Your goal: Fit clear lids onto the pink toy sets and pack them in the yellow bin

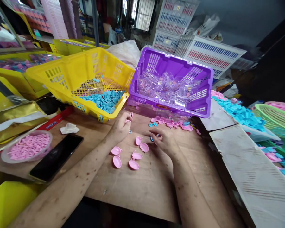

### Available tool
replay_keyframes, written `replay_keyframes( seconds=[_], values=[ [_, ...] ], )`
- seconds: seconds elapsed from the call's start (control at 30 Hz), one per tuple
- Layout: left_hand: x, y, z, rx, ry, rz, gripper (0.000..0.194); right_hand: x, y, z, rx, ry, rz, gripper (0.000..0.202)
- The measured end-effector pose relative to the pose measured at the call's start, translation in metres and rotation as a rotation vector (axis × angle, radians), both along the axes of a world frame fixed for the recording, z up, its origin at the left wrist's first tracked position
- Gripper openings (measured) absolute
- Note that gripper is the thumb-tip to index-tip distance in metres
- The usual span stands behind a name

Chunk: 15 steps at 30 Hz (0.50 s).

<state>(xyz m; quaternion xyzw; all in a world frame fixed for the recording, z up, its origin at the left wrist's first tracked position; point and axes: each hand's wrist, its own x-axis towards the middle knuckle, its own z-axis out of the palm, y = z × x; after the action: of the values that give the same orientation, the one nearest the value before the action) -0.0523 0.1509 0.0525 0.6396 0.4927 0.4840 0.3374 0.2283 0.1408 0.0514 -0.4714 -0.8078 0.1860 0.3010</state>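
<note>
My left hand [120, 127] is closed, its fingertips around a small pink plastic piece [131, 114]. A small blue bit lies just below those fingers. Near the middle of the table my right hand [165, 139] pinches a small blue round piece [152, 138], partly hidden by the fingers. Between and in front of my hands lie several pink oval dish-like pieces [144, 147], some joined in pairs. Beyond my right hand is a row of more pink pieces [168, 121], with flat blue discs [153, 124] beside it.
A yellow basket [71, 69] with blue pieces [106, 100] stands at the back left. Beside it, a purple basket [172, 58] holds clear bags. A phone [55, 156] and a tub of pink bits [29, 147] are left; cardboard [249, 171] edges the right.
</note>
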Motion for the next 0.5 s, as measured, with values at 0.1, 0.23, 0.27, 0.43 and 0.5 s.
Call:
replay_keyframes(
  seconds=[0.1,0.23,0.27,0.43,0.5],
  values=[
    [-0.015,0.002,-0.002,0.002,0.273,-0.022,0.016,-0.015,-0.004,-0.002,0.015,-0.031,0.074,0.024],
    [-0.027,0.008,-0.009,-0.036,0.544,-0.095,0.011,-0.021,-0.006,0.001,0.034,-0.044,0.104,0.026],
    [-0.027,0.009,-0.011,-0.037,0.594,-0.111,0.009,-0.021,-0.006,0.001,0.039,-0.042,0.103,0.026],
    [-0.024,0.012,-0.012,-0.003,0.748,-0.168,0.011,-0.024,-0.006,0.001,0.055,-0.030,0.098,0.025],
    [-0.023,0.012,-0.010,0.019,0.762,-0.186,0.012,-0.026,-0.007,0.000,0.053,-0.028,0.098,0.025]
  ],
)
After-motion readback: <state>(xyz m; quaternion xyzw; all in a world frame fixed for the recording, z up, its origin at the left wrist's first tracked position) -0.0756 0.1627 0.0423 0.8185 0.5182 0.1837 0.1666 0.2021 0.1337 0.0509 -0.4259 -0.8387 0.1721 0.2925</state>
